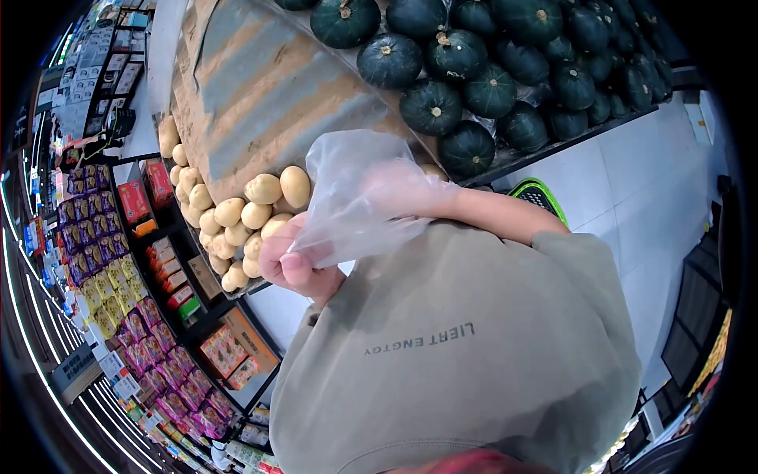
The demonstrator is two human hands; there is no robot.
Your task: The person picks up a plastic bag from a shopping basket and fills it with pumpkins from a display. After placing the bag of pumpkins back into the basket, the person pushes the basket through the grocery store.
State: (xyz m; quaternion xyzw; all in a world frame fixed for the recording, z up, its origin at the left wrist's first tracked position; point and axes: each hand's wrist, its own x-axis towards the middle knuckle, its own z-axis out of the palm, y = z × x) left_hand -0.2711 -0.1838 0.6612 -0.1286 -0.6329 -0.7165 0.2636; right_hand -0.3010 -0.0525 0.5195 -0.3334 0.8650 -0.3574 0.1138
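My left hand (294, 257) is closed on the edge of a clear plastic bag (343, 213), with the thumb pressed against the curled fingers. My right hand (395, 186) shows as a pale blur through the bag's film. It looks to be inside the bag, with the wrist coming out at the right, and its fingers cannot be made out. Just beyond and left of my hands lies a pile of potatoes (229, 212). A brown and grey striped cover (276, 95) lies across the display behind them.
Dark green pumpkins (491, 91) are heaped at the far right of the stand. To the left are shelves with purple and yellow snack packets (154, 347) and boxes (225, 351). A green-edged shoe (541, 193) shows on the tiled floor (632, 186) at right.
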